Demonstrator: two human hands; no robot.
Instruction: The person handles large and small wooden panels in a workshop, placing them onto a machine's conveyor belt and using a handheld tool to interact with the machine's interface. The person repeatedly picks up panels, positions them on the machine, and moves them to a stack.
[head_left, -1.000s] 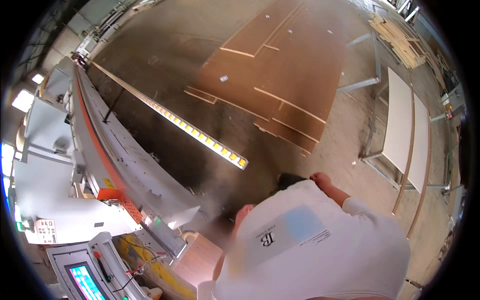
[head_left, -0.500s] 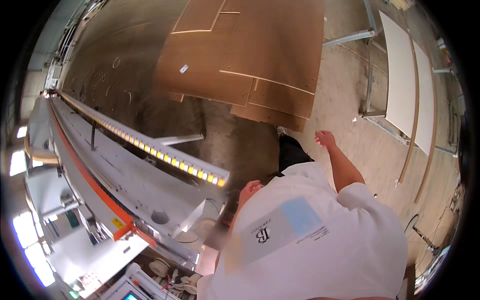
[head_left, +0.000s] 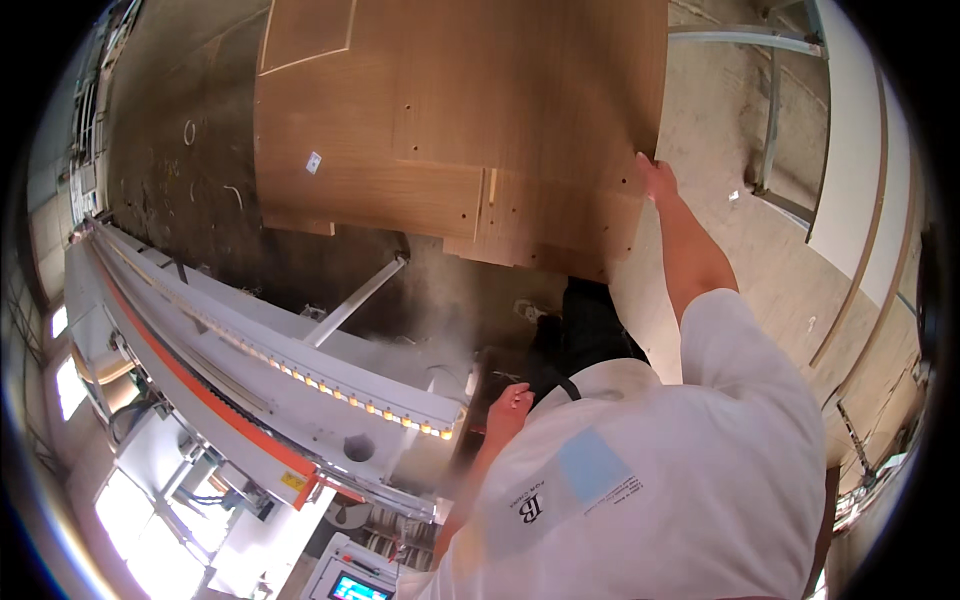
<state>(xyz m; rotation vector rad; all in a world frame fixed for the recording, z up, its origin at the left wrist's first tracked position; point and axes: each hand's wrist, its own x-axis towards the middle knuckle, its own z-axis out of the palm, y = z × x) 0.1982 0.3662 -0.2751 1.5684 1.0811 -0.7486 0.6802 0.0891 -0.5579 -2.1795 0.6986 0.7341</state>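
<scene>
Brown wood-grain boards [head_left: 540,100] lie in a stack in front of me, with small dark holes and stepped edges. My right hand [head_left: 656,180] reaches forward to the stack's right edge, closed on the edge of a brown board; part of the fingers is hidden there. Beside my waist, my left hand [head_left: 508,412] hangs with its fingers curled, near the end of the long machine. Whatever it may hold is too small to make out. A small white label [head_left: 313,162] sits on the boards' left part.
To the left runs a long grey machine with an orange strip [head_left: 215,412] and a row of yellow-and-white rollers [head_left: 350,398]. Its lit screen [head_left: 358,588] shows at the bottom. White panels [head_left: 850,150] rest by a metal frame [head_left: 745,38] on the right. A metal leg [head_left: 355,300] stretches between machine and boards.
My right hand has moved forward to the boards' right edge and closed on it. I have come nearer the stack. My left hand stays low by my waist.
</scene>
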